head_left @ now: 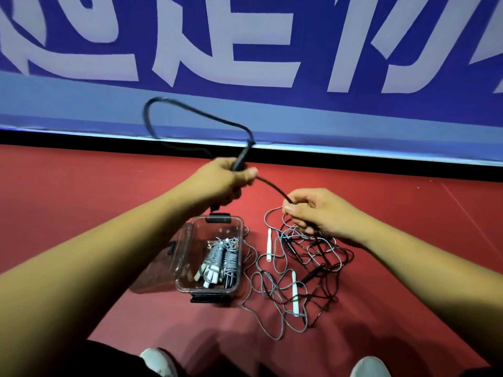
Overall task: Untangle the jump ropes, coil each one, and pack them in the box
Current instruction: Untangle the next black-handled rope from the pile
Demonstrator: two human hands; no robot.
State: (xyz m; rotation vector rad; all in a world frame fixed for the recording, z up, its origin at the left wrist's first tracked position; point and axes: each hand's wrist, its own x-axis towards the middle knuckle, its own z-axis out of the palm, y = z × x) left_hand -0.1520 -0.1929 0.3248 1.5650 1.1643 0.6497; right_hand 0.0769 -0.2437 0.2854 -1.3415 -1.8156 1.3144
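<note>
The left hand (230, 178) curls its fingers round a black handle (241, 159), the lower part hidden in the fist. The rope (272, 186) loops above them, blurred, then reaches the right hand (313, 210), pinched between thumb and forefinger. Under those fingers lies the tangle (307, 268); under the left, the box (241, 254) with coiled ropes (220, 257).

The open box (241, 251) is reachable from above, its far end bare, its middle and near end filled by coiled ropes (220, 259). Its lid (166, 273) blocks the left side; the tangle (307, 268) lies just right, a grey cord (251, 248) right beside that wall. Bare red floor (109, 186) lies farther off.
</note>
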